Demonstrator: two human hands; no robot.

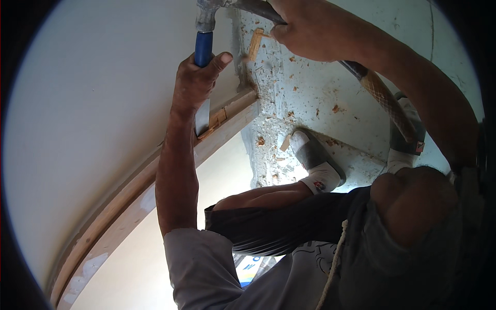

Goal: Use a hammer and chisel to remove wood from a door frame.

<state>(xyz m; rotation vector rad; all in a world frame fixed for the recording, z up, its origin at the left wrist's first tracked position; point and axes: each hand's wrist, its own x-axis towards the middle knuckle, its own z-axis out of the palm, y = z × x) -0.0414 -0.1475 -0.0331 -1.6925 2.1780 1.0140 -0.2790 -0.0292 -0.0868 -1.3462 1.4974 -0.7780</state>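
My left hand (pixel 195 85) is wrapped round a chisel (pixel 203 47) with a blue handle, its thumb out along the side. The flat metal blade points down, and its tip sits in a cut notch in the wooden frame (pixel 227 135). Light, splintered wood shows in the notch beside the blade. My right hand (pixel 302 28) is closed on the dark shaft of a hammer (pixel 207 15). Its grey metal head is at the top of the chisel handle and looks to be touching it. The hammer's worn, patterned grip extends past my right forearm.
Wood chips (pixel 336 108) and a longer wood piece (pixel 255 44) lie on the dusty pale floor (pixel 356 31). A plain pale wall (pixel 98 93) borders the frame on the left. My shoes (pixel 315 152) rest on the floor, and a printed package (pixel 253 266) lies below my leg.
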